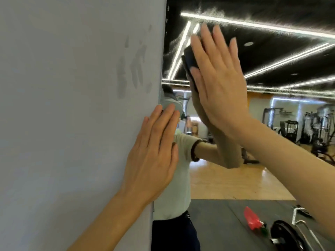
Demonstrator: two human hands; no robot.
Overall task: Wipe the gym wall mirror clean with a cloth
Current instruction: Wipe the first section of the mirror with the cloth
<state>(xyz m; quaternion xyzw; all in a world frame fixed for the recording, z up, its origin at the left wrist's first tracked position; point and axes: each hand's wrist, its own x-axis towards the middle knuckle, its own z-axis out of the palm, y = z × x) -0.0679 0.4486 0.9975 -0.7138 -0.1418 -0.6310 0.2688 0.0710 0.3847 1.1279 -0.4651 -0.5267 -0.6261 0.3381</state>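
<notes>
Nearest the camera, my left hand (154, 151) lies flat with straight fingers on the grey wall (72, 105), right at the edge where the mirror (226, 178) begins; it holds nothing and seems only to brace me. Just above it on the wall I see dark smudges (134, 67) shaped like finger marks. Further up and to the right, my right hand (221, 82) presses a dark cloth (189, 58) flat against the glass with the fingers stretched out, so the cloth is pinned under the palm rather than gripped. It sits high on the mirror, close to its left edge. I judge the wiping to be under way but far from finished: only 1 small patch is covered by the cloth, and blur keeps me from telling which parts of the glass are already clean. Deeper in the reflection I see a red bottle (251, 219) and a weight plate (284, 234) on the floor mat, then gym machines (308, 127).
</notes>
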